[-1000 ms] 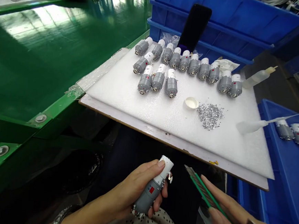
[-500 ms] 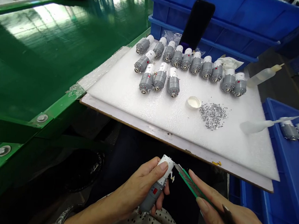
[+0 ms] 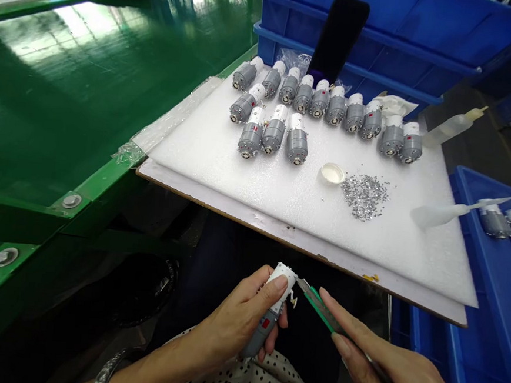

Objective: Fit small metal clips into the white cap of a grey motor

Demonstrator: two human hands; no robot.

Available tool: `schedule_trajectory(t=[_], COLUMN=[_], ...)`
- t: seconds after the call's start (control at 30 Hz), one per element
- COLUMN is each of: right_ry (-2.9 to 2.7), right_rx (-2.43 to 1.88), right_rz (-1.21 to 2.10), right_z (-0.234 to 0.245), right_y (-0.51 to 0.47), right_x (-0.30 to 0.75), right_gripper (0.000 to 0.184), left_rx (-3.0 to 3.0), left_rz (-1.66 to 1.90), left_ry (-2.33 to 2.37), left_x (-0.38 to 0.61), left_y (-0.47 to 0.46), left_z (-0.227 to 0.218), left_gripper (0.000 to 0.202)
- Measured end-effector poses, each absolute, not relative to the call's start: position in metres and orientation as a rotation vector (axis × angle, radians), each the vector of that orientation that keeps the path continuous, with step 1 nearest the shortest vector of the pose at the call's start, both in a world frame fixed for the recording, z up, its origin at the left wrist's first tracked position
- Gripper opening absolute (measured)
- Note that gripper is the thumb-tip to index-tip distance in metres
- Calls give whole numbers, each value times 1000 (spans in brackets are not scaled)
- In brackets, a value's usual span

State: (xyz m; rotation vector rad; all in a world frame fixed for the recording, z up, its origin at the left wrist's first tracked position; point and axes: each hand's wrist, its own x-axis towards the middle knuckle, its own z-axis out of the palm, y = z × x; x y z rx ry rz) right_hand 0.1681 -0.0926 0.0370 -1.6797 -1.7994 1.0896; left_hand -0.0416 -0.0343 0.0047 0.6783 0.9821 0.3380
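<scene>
My left hand [image 3: 234,325] grips a small grey electric motor [image 3: 264,327] with a white end cap and a red label, its cap end pointing up. My right hand [image 3: 383,367] holds a green utility knife [image 3: 321,310], and the knife's metal blade tip rests against the motor's white cap. Several similar motors [image 3: 297,139] stand in rows on a white foam sheet [image 3: 281,202] beyond my hands. The motor's lower end is partly hidden by my left fingers.
The foam sheet also holds a small white lid [image 3: 332,173], a pile of silver flakes [image 3: 364,197] and a plastic squeeze bottle [image 3: 450,129]. A green conveyor [image 3: 68,94] runs along the left. Blue crates [image 3: 488,275] stand to the right and behind.
The knife has moved up and left, and its blade now touches the motor's white cap. My hands have come closer together, and the motor sits slightly higher.
</scene>
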Motion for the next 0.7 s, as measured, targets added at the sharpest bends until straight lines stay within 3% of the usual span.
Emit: schedule_trajectory(t=[0.23,0.4,0.57,0.7], right_ry=[-2047,-1771,-1326,-1292], right_rx=[-1564,-1790,-1871,-1847], right_rz=[1225,1326,1636,1754], right_z=[28,35,39,47], right_y=[-92,-86,-77,-71], right_x=[174,165,156,155], right_gripper=[63,47,56,65], left_rx=[888,1037,1059,990], left_rz=[387,430,428,500], left_ry=[1070,1129,1178,1170], left_x=[-41,-42,-42,-41], left_y=[-35,-35,-37,-38], left_z=[-1,-4,-9,-11], left_gripper=[45,43,43,41])
